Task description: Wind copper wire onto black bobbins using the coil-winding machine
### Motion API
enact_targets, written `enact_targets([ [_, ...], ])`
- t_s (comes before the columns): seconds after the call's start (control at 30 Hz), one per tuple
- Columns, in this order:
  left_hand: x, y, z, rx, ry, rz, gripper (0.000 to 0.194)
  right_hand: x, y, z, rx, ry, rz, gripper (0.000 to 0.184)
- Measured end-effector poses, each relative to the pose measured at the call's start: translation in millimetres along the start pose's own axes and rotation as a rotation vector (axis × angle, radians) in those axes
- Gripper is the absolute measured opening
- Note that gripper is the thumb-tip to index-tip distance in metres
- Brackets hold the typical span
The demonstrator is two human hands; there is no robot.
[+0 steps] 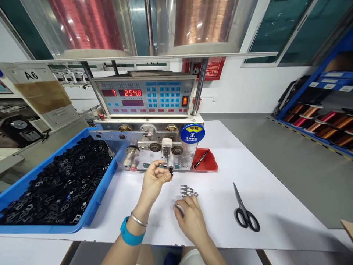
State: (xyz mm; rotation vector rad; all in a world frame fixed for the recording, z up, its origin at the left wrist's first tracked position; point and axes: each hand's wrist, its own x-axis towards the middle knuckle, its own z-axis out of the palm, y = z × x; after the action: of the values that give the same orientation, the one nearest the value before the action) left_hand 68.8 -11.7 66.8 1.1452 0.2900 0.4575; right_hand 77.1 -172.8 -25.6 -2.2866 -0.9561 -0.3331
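My left hand (154, 179) pinches a small black plastic part (171, 171) between thumb and fingers, just below the metal spindle (171, 160) of a winding machine (149, 95). Whether the part touches the spindle I cannot tell. Low on the white table, my right hand (191, 217) is curved with thumb and forefinger apart. Its other fingertips reach the nearest of several small flat metal pieces (186, 189). A tiny glint shows by the thumb tip, too small to name.
At left stands a blue bin (95, 209) heaped with small black parts (60, 180). Black-handled scissors (244, 211) lie at right. A red tray (211, 166) beside the machine holds a black pen-like tool (201, 159). Copper wire spools (204, 22) hang overhead; a round blue sign (192, 133) sticks out.
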Motion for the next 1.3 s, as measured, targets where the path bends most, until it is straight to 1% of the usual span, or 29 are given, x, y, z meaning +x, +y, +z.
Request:
enact_targets([
  [0.07, 0.9, -1.9, -1.1, 0.028, -0.005, 0.031, 0.046, -1.2, -8.6, 6.6, -0.007, 0.029, -0.009, 0.014],
  [0.13, 1.3, -4.6, -1.4, 0.03, 0.0, 0.059, 0.042, 5.5, -17.4, 5.0, 0.088, 0.078, -0.019, 0.014],
  [0.17, 1.3, -6.1, -1.2, 0.022, 0.002, 0.07, 0.04, 11.3, -22.3, 1.7, 0.157, 0.127, -0.016, 0.012],
  [0.23, 1.2, -9.3, -0.3, -0.007, 0.006, 0.092, 0.039, 26.0, -33.7, -8.1, 0.281, 0.284, -0.003, 0.007],
  [0.3, 0.8, -11.9, 0.9, -0.03, 0.01, 0.106, 0.039, 41.7, -45.4, -17.9, 0.334, 0.455, -0.021, 0.004],
  [0.33, 0.6, -12.8, 1.4, -0.036, 0.013, 0.108, 0.039, 48.8, -50.7, -21.6, 0.334, 0.52, -0.044, 0.006],
  [0.4, 0.3, -13.9, 1.9, -0.042, 0.014, 0.11, 0.038, 59.6, -58.6, -25.7, 0.306, 0.584, -0.091, 0.012],
  [0.47, 0.4, -14.4, 1.8, -0.045, 0.004, 0.106, 0.037, 65.4, -62.8, -26.3, 0.265, 0.608, -0.118, 0.015],
  [0.6, 0.8, -16.2, -0.5, -0.057, -0.024, 0.092, 0.036, 68.6, -66.0, -26.0, 0.193, 0.648, -0.149, 0.018],
  [0.77, 1.1, -22.1, -4.9, -0.055, -0.053, 0.044, 0.038, 71.4, -69.9, -29.2, 0.145, 0.628, -0.13, 0.022],
  [0.87, 1.5, -23.4, -6.5, -0.035, -0.058, 0.033, 0.035, 74.5, -68.6, -26.0, 0.143, 0.618, -0.125, 0.023],
  [1.0, 1.9, -21.0, -8.2, 0.032, -0.047, 0.053, 0.03, 79.2, -63.0, -17.9, 0.132, 0.684, -0.176, 0.023],
  [1.07, 1.5, -18.7, -8.8, 0.05, -0.033, 0.061, 0.03, 78.9, -62.4, -19.2, 0.125, 0.672, -0.165, 0.022],
  [1.13, 0.2, -16.0, -8.8, 0.045, -0.009, 0.07, 0.032, 74.9, -65.6, -26.6, 0.171, 0.591, -0.107, 0.021],
  [1.2, -2.2, -13.2, -8.1, 0.024, 0.017, 0.064, 0.036, 68.6, -71.8, -38.0, 0.306, 0.52, -0.006, 0.016],
  [1.27, -5.2, -10.9, -6.9, 0.001, 0.031, 0.052, 0.04, 64.7, -78.1, -49.5, 0.523, 0.514, 0.069, 0.009],
  [1.3, -6.7, -10.2, -6.2, -0.006, 0.034, 0.052, 0.041, 65.1, -80.0, -54.3, 0.637, 0.529, 0.097, 0.016],
])
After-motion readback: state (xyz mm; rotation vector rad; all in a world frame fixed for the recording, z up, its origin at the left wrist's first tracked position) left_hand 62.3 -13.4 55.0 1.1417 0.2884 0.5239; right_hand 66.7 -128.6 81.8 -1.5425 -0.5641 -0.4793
